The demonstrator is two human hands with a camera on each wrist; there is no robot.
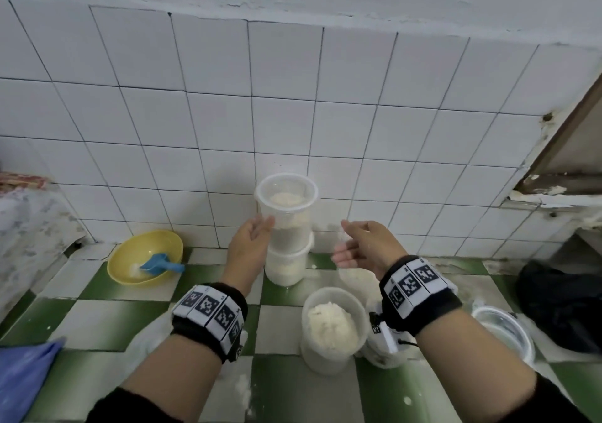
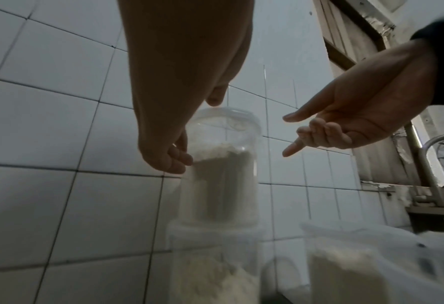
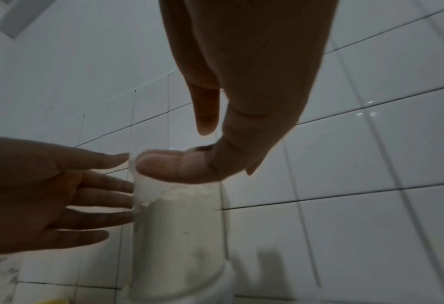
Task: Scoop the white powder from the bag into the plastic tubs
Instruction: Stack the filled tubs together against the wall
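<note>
Two clear plastic tubs of white powder stand stacked against the tiled wall, the top tub on the bottom tub. My left hand is at the top tub's left side, its fingers straight and their tips at the wall of the tub. My right hand hovers to the right of the stack, relaxed and holding nothing. A third tub, heaped with powder, stands nearer me. The powder bag lies under my right wrist.
A yellow bowl with a blue scoop sits at the left by the wall. An empty clear tub and a black bag are at the right. A blue bag lies at the lower left. Powder is spilled on the green-and-white tiles.
</note>
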